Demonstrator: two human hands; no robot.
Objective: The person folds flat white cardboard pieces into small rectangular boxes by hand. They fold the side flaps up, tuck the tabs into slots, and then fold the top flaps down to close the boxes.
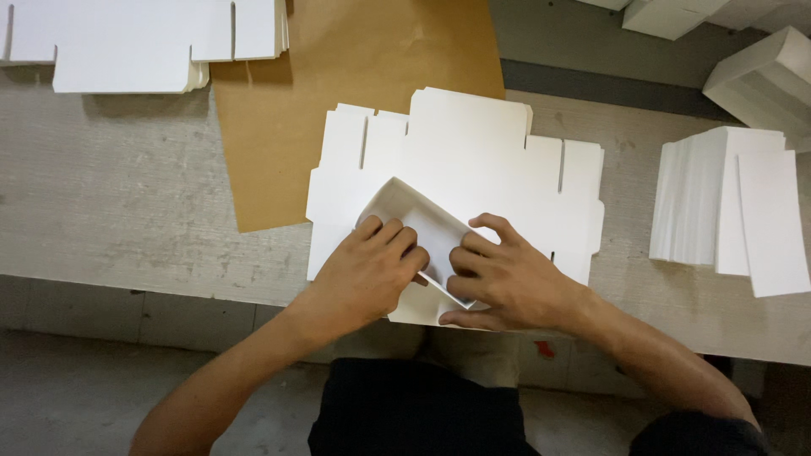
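Note:
A half-folded white cardboard box (404,205) sits tilted on a stack of flat white box blanks (473,143) at the table's near edge. My left hand (367,274) presses on the box's left side, fingers curled over its rim into the inside. My right hand (507,279) grips the box's right side, with its fingers bent over the wall and its thumb underneath at the front. The near part of the box is hidden by both hands.
A brown paper sheet (338,84) lies under the blanks. More flat white blanks (127,42) are at the far left. A pile of white card strips (726,203) stands at the right, finished white boxes (760,80) beyond it. The grey table edge (127,283) runs in front.

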